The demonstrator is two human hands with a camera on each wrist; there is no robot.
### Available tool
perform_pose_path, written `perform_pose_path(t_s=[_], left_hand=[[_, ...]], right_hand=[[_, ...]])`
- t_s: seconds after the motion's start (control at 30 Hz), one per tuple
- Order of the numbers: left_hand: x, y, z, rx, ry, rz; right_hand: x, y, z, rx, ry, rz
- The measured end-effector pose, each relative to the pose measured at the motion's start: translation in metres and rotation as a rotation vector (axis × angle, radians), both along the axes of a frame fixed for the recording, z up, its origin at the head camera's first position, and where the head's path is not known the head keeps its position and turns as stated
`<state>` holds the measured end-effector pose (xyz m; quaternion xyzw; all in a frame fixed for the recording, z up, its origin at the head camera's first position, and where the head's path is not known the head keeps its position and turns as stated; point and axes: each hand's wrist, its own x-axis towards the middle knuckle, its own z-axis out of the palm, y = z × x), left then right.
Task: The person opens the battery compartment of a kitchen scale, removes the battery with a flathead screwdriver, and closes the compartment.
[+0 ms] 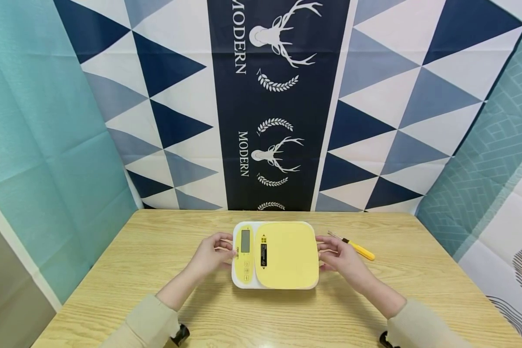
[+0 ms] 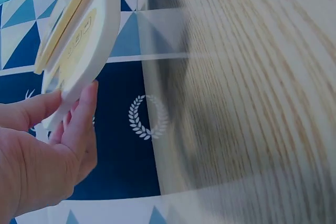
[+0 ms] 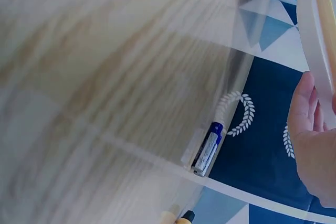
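A yellow and white kitchen scale (image 1: 287,256) is held up off the wooden table, its yellow platform facing up and its small grey display (image 1: 245,241) on the left side. My left hand (image 1: 213,253) grips the scale's left edge, thumb on the upper side and fingers beneath, as the left wrist view shows at the white rim (image 2: 107,35). At the opposite edge my right hand (image 1: 337,256) grips the scale, with its fingers partly hidden below the casing.
A screwdriver (image 1: 361,250) with a yellow handle lies right of the scale, beyond my right hand. In the right wrist view a blue and silver battery (image 3: 208,149) lies on the table. Patterned cloth (image 1: 269,106) hangs behind the table (image 1: 174,241).
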<state>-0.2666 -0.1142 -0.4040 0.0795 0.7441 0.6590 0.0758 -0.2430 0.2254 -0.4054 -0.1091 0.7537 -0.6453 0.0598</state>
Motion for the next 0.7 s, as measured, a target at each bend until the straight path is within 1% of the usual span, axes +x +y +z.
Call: perform_pose_path(t_s=[0.1, 0.27, 0.4, 0.5, 0.7], left_hand=[[0.0, 0.0, -0.003, -0.005, -0.037, -0.007], [0.0, 0.001, -0.01, -0.033, -0.1, -0.009], [0.001, 0.001, -0.014, -0.035, -0.155, -0.01], [0.002, 0.001, -0.017, -0.04, -0.17, -0.022], [0.001, 0.001, -0.025, -0.057, -0.214, -0.03]], right_hand=[[0.001, -0.002, -0.002, -0.009, -0.046, -0.013], [0.002, -0.004, -0.004, 0.001, -0.109, -0.007], [0.002, -0.005, -0.007, 0.04, -0.149, -0.003], [0.002, -0.005, -0.009, 0.068, -0.171, 0.0], [0.0, -0.007, -0.015, 0.071, -0.237, -0.011]])
